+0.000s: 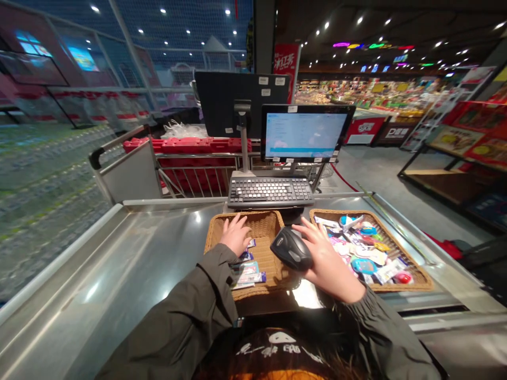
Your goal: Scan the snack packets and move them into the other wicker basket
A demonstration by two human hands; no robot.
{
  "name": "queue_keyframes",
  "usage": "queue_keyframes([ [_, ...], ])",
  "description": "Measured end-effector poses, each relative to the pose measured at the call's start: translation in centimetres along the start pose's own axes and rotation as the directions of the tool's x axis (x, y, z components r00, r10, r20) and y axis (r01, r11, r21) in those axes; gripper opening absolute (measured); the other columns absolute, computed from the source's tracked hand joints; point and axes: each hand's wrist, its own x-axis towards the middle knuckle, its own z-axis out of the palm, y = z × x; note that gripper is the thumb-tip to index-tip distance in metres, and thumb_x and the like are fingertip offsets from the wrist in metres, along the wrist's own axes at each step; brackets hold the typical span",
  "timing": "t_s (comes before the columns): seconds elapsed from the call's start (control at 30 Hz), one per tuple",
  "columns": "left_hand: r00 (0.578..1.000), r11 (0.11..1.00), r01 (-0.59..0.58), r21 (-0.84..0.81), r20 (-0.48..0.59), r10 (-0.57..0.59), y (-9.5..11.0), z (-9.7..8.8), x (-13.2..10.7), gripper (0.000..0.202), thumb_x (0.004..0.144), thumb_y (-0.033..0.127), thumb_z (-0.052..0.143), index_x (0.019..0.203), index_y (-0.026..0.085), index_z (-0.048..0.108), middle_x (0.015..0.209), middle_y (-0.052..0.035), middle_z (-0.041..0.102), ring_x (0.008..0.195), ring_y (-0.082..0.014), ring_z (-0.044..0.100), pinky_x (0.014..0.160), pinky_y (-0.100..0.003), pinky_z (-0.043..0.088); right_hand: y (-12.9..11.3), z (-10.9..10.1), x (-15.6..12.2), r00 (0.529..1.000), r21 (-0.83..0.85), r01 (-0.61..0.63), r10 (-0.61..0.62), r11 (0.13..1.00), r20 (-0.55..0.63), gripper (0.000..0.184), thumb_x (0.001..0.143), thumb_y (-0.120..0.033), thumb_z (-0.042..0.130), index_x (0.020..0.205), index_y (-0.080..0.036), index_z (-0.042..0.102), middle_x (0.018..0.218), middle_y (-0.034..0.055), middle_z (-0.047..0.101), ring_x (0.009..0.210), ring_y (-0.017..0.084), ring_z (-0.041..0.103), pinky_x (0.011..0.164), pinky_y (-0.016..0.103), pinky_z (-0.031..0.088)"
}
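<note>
My left hand (236,236) reaches over the left wicker basket (273,224), fingers spread and nothing visible in them. Several small flat packets (247,272) lie in that basket below the hand. In the middle, my right hand (322,258) is beside a black handheld barcode scanner (291,248), which covers its thumb side. Its visible fingers are stretched forward; whether they touch the scanner cannot be made out. Just right of this hand, the second wicker basket (420,279) holds many small colourful packaged items (364,248).
Behind the baskets stand a black keyboard (271,190), a lit screen (304,134) and a second monitor (237,103) turned away. The metal counter (150,253) extends to the left. A metal cart (129,171) is beyond it, and shelves (467,137) stand at the right.
</note>
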Motion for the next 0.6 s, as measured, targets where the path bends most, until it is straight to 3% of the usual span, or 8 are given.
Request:
queue_keyframes([
  [0.3,0.949,0.956,-0.287,-0.052,0.119,0.292,7.3,0.1,2.1,0.025,0.082,0.03,0.065,0.106,0.025,0.071,0.148,-0.0088,0.047,0.145,-0.0332,0.027,0.116,-0.065,0.017,3.9,-1.0,-3.8,0.979,-0.036,-0.199,0.197,0.979,-0.057,0.05,0.074,-0.02,0.057,0.125,-0.015,0.057,0.14,0.0169,0.051,0.143,0.04,0.029,0.113,0.068,0.022],
  [0.6,0.86,0.88,-0.462,-0.11,0.188,0.474,14.7,2.3,6.6,0.025,0.082,0.032,0.067,0.105,0.025,0.07,0.148,-0.009,0.047,0.145,-0.0338,0.028,0.115,-0.066,0.018,9.7,-3.5,-10.5,0.887,-0.089,-0.436,0.411,0.896,-0.208,0.056,0.073,-0.026,0.06,0.128,-0.016,0.054,0.138,0.0171,0.053,0.139,0.041,0.035,0.11,0.069,0.024],
])
